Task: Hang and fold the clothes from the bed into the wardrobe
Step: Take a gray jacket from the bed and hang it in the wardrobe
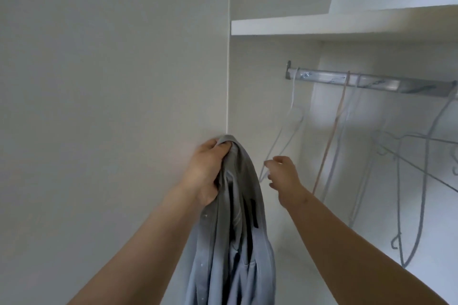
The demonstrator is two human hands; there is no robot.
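Observation:
A grey button shirt (238, 230) hangs bunched from my left hand (207, 171), which grips its top edge in front of the wardrobe's left side panel. My right hand (282, 176) is raised just right of the shirt and pinches the lower corner of a white wire hanger (285, 131). That hanger's hook sits on the metal rail (371, 82) at its left end. The shirt's lower part runs out of the bottom of the view.
A white shelf (322, 26) spans the wardrobe above the rail. A pink hanger (332, 136) and several grey wire hangers (421, 181) hang further right on the rail. The white wardrobe door panel (111, 82) fills the left.

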